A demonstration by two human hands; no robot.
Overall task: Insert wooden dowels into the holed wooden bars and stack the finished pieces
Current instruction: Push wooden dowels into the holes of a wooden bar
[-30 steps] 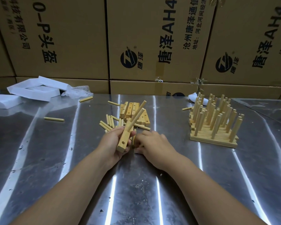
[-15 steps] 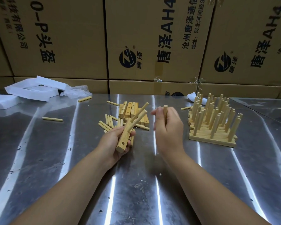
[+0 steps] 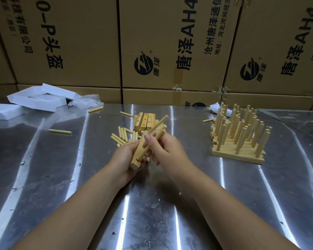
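Bar (image 3: 138, 156) sits tilted in the left hand (image 3: 124, 156), fingers wrapped round it, above the surface (image 3: 170, 204), two dowels already standing from it. Right hand (image 3: 163, 147) pinches a dowel (image 3: 153, 142), its lower tip at the bar's near hole: insertion step. Next it probably needs pressing in, then stacking on the finished pile (image 3: 238, 152) well to the right

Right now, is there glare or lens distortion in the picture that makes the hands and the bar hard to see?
Head view: bright glare streaks run along the metal table; wide-angle bending curves the cardboard boxes; the left hand, right hand and bar stay evenly lit and sharp.
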